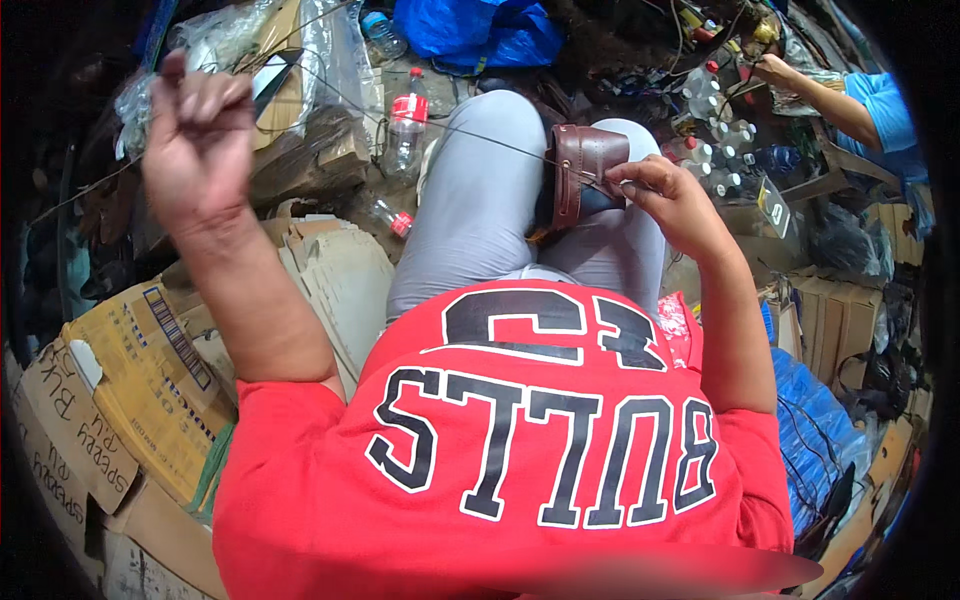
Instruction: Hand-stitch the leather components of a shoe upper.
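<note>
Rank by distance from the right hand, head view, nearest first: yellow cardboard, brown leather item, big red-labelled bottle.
1. Brown leather item: just left of the right hand.
2. Big red-labelled bottle: farther left, toward the picture's top.
3. Yellow cardboard: lower left.

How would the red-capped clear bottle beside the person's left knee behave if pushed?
The bottle would probably feel light, since no drink shows through its clear sides. Its round body may roll if tipped.
</note>
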### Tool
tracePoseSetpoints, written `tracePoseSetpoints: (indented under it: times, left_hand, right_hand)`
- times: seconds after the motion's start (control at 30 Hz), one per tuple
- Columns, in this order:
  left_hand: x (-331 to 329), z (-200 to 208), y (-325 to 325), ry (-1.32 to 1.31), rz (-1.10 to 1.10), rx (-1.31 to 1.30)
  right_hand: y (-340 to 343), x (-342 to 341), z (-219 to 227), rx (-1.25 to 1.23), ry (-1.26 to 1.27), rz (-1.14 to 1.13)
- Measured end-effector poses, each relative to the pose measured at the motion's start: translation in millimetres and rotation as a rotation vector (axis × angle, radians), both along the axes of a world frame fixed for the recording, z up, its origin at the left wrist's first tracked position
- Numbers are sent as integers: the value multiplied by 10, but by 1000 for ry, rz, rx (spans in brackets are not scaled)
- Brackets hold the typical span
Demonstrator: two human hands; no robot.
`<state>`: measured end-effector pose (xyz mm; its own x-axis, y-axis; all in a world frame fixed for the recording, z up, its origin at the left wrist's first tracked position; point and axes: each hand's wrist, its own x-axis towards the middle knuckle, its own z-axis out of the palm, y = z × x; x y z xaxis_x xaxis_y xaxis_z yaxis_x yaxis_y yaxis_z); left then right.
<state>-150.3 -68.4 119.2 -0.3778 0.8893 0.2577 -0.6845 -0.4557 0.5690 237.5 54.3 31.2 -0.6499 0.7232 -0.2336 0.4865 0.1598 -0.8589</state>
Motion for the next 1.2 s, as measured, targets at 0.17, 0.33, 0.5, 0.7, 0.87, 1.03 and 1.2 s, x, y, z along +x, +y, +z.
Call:
tracePoseSetpoints:
  times: [0.17,0.33,0.5,0.7,0.87,1.03,1.2]
  left_hand:
    - [-270,292,-386,98,204,32]
    - [-143,156,-226,600,692,-56]
    - [799,-523,191,1323,261,-374]
    - [1346,-848,393,1304,-85,-353]
    - [1454,-1047,618,1481,-86,-187]
    - [1459,-1105,675,1568,-56,-179]
    - [1487,-1051,676,1633,-4,-120]
  right_hand:
    - [-216,-93,-84,322,-80,-15]
    - [-363,-186,-210,685,-13,46]
    - [-321,-132,-197,395,5,-28]
    - [-55,-50,-223,179,95,45]
    - [119,-60,-271,48,125,55]
    - [152,-90,-266,-46,134,41]
    - [168,-88,-271,-71,157,39]
